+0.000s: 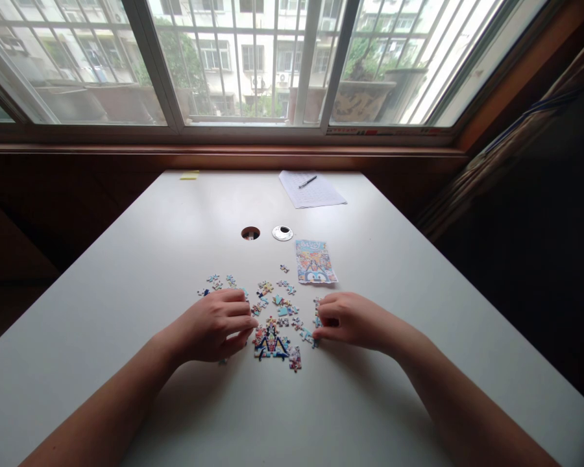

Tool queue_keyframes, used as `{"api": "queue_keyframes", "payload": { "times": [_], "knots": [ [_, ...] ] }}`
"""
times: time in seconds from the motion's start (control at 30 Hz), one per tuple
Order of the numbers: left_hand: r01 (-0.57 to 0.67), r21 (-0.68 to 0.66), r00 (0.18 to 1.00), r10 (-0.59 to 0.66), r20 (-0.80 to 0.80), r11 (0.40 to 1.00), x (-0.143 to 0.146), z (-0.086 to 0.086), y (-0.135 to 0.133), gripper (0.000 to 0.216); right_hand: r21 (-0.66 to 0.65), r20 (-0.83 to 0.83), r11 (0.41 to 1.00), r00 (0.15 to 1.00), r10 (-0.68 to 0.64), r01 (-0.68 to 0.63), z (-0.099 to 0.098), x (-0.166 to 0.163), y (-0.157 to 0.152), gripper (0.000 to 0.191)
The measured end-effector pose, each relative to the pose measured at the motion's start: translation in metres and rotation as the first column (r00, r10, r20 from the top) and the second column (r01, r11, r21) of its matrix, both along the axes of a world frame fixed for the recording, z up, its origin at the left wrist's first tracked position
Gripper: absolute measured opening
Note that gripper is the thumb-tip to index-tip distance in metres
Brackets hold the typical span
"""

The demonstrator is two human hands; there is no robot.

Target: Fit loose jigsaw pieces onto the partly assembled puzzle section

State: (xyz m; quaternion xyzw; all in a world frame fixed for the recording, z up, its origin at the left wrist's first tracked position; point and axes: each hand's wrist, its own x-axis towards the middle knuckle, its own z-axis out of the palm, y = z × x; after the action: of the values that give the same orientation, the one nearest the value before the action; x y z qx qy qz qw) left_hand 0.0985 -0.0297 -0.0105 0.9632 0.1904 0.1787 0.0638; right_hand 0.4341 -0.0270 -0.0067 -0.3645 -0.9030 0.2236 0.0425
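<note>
My left hand is over the left side of a spread of jigsaw pieces, fingers curled and thumb close to the index fingertip. Whatever lies between those fingertips is hidden. Beside them is a joined section of the puzzle with a dark blue and yellow pattern. My right hand rests at the right edge of the spread, fingers bent and thumb apart from them. Its thumb tip touches or nearly touches a light blue jigsaw piece. Loose jigsaw pieces lie between the hands, and a pinkish piece sits below the joined section.
A picture sheet of the puzzle lies behind the right hand. Further back are a round cable hole, a silver cover, paper with a pen, and a yellow note. A barred window is beyond the white table.
</note>
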Motion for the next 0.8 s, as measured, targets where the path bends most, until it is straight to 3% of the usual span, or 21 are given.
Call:
{"api": "queue_keyframes", "payload": {
  "times": [0.8],
  "knots": [
    [0.004, -0.003, 1.000, -0.004, -0.003, 1.000, 0.0018, 0.0053, -0.0012, 0.014, -0.003, 0.001, 1.000, 1.000, 0.010, -0.010, -0.0038, -0.0015, 0.0004, 0.041]
  ]
}}
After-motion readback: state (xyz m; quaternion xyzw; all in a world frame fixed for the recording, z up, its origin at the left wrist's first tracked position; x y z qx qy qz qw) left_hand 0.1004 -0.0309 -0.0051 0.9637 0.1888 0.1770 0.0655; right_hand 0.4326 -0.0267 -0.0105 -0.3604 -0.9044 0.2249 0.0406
